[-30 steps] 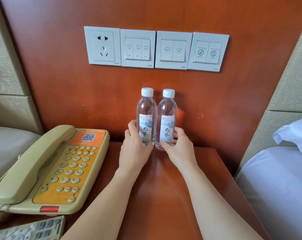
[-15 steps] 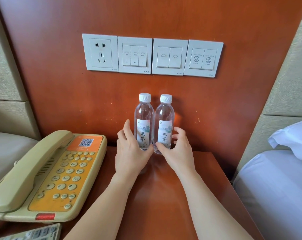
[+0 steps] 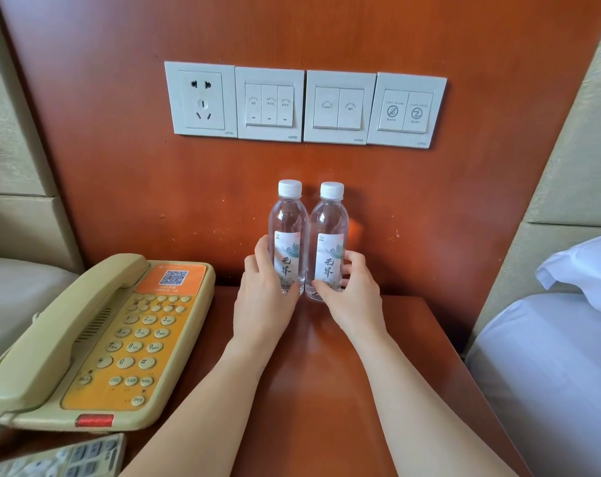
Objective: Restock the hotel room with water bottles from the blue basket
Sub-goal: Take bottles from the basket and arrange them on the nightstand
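Two clear water bottles with white caps stand upright, side by side and touching, at the back of the wooden nightstand (image 3: 326, 390) against the wall panel. My left hand (image 3: 262, 297) grips the lower part of the left bottle (image 3: 287, 228), fingers curled round its label. My right hand (image 3: 352, 297) grips the lower part of the right bottle (image 3: 328, 232) in the same way. The blue basket is not in view.
A beige and orange telephone (image 3: 95, 342) fills the nightstand's left side, with a remote control (image 3: 61, 457) at the front left corner. A socket and switch plates (image 3: 306, 105) sit on the wall above. A white bed and pillow (image 3: 567, 321) lie to the right.
Half a second ago both hands had loosened, fingers spread off the bottles. Now both grip the bottles again. The bottles stand in the same place.
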`<state>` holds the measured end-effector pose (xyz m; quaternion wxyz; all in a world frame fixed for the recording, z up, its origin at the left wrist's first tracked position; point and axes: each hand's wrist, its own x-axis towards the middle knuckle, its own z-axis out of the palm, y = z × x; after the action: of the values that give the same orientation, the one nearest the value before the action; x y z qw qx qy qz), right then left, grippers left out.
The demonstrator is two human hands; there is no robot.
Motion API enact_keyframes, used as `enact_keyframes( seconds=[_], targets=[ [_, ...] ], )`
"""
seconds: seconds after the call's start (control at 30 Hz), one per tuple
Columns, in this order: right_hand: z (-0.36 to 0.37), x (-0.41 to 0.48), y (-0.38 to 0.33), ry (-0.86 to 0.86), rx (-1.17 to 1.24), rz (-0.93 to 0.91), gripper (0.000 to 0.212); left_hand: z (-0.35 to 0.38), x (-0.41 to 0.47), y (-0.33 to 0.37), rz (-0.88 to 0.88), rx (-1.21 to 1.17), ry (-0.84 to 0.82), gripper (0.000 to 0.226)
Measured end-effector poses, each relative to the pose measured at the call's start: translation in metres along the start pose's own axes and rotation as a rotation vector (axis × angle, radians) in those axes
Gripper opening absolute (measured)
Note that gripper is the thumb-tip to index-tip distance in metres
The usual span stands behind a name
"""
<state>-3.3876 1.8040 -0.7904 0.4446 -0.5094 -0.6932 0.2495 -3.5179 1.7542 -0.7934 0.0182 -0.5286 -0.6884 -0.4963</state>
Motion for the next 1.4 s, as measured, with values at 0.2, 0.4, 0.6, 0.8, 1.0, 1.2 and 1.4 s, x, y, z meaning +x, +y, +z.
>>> enact_keyframes(
  seconds=[0.2, 0.4, 0.6, 0.8, 1.0, 1.2, 1.4],
  targets=[
    [-0.002, -0.002, 0.001, -0.021, 0.017, -0.002, 0.058, -0.004, -0.003, 0.001, 0.012, 0.004, -0.03, 0.087],
    [-0.002, -0.002, 0.002, -0.021, 0.026, -0.006, 0.058, -0.005, -0.002, 0.001, 0.014, 0.0, -0.035, 0.084],
    [-0.002, -0.002, 0.002, -0.025, 0.044, 0.011, 0.063, -0.004, -0.001, -0.001, -0.022, -0.023, -0.075, 0.089],
    [-0.004, 0.0, 0.003, 0.024, 0.018, 0.05, 0.056, -0.003, 0.004, -0.009, -0.141, -0.067, -0.055, 0.065],
    [-0.002, 0.0, 0.002, 0.027, -0.014, 0.032, 0.058, -0.005, 0.002, -0.01, -0.132, -0.056, -0.044, 0.07],
    [0.003, 0.001, -0.002, 0.026, -0.006, 0.02, 0.055, -0.002, 0.001, -0.003, -0.091, -0.012, -0.049, 0.064],
    [0.005, 0.002, -0.001, 0.024, -0.006, -0.001, 0.056, -0.002, 0.002, -0.004, -0.08, -0.021, -0.053, 0.063]
  ],
)
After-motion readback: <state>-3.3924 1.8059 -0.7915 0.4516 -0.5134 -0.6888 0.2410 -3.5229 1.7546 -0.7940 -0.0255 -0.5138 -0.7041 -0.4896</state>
